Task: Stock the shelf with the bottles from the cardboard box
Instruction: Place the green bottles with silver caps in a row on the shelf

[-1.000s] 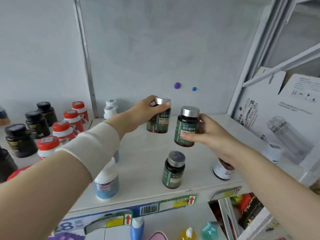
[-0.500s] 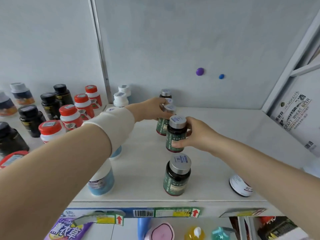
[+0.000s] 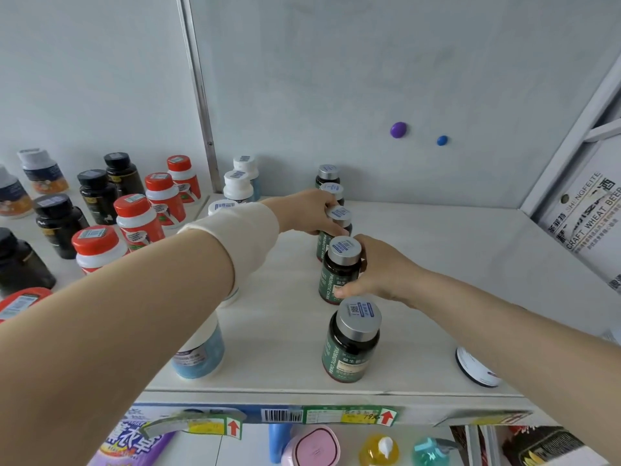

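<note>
Here, at centre frame, the right hand (image 3: 383, 270) has its grip closed round the side of a dark bottle with a green label and silver screw cap (image 3: 331, 274), which looks set down on the white wooden shelf (image 3: 437, 264). Just above it, the left hand (image 3: 309, 213) clamps a matching bottle (image 3: 340, 213) at cap and shoulder. Both sit in a single file running from the grey back wall (image 3: 336, 79) toward the lower edge, where a third such bottle (image 3: 351, 341) stands free. They look rigid, light and smooth-sided; holding the body below the cap seems safest, as a nudge could topple close neighbours.
</note>
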Available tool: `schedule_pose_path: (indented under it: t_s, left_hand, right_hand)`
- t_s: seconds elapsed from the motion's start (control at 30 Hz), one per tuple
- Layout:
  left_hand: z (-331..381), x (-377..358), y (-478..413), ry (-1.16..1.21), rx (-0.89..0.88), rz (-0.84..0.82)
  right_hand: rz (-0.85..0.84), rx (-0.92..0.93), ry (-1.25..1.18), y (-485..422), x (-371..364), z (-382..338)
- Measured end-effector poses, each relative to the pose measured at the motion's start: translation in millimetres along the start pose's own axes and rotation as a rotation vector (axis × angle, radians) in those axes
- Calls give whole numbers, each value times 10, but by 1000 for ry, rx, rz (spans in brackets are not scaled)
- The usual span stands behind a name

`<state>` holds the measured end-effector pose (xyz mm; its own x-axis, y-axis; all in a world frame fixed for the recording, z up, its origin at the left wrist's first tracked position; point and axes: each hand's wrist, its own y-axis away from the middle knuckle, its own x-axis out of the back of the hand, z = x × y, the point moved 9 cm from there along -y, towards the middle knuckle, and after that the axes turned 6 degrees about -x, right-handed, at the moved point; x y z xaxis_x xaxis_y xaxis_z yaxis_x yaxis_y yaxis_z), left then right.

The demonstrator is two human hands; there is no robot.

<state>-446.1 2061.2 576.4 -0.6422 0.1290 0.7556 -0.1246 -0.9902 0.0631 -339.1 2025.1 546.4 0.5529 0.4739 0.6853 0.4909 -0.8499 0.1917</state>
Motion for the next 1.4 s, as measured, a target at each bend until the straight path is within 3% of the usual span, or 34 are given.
schedule_pose_path:
  t_s: [0.37,0.53,0.73,0.87,1.03,1.2,1.4]
  left_hand:
    - [116,114,183,-85,23,36]
    - [231,450,653,-294,60,139]
    - [431,677,1618,-829,75,284]
    - [404,784,2378,-1038,136,327]
    - [-52,1105,3486,-1182,336,339]
    - [-831,1506,4769,-1183,547,344]
    - [-2077,1960,6577,-1088,798,354]
  right_hand:
    - [-10,-113,-50,111,81,113]
    - [64,-107,48,365,457,-37]
    - [284,74,284,772,519,-694]
    - [300,220,526,1017,-73,-1240]
    - [276,417,649,1326,-1010,-2121]
    - [215,599,709,1605,-2174,-3149]
    - [114,848,790,1978,-4099,-4429]
